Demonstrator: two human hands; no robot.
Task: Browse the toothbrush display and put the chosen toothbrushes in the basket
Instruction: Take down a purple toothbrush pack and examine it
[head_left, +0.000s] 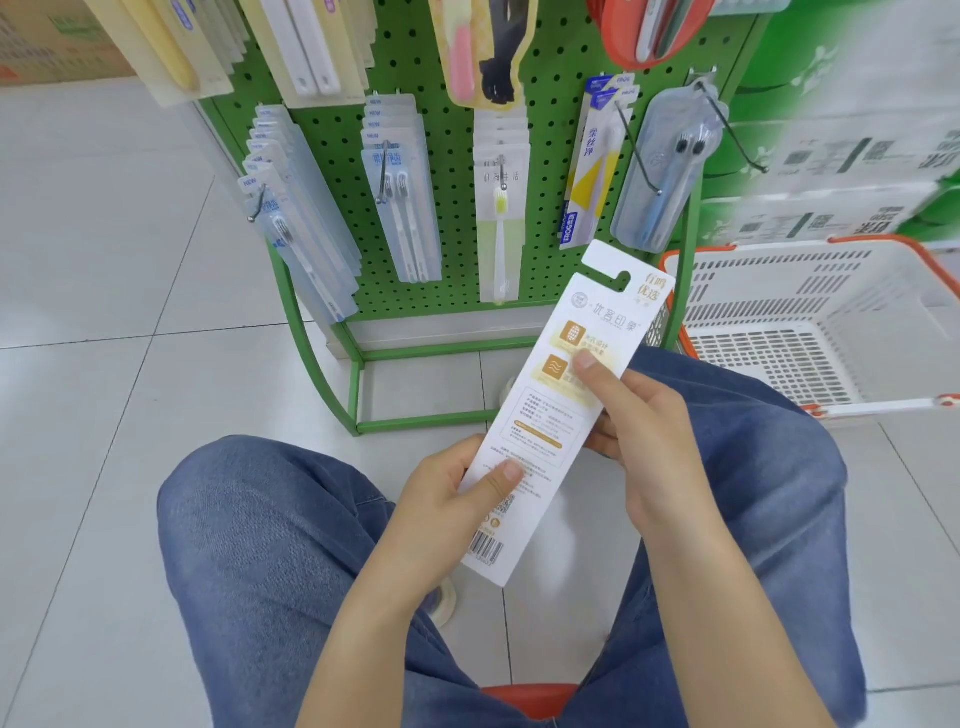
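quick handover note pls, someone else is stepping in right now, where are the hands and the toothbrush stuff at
Left hand: grips the lower end of the toothbrush pack, thumb on its printed back.
Right hand: grips the pack's middle from the right edge, thumb on the back.
Pack: held tilted over the lap, back side up, hang tab toward the pegboard display.
Basket: on the floor to the right, by the display; nothing shows inside it.
Done: one pack is off the display and in hand.
Left: decide on it, place it in the basket, keep browsing.

The scene is seen from one wide-angle head camera, aimed forward and steeply down; the lap is viewed close below, the green pegboard rack (457, 156) just ahead.
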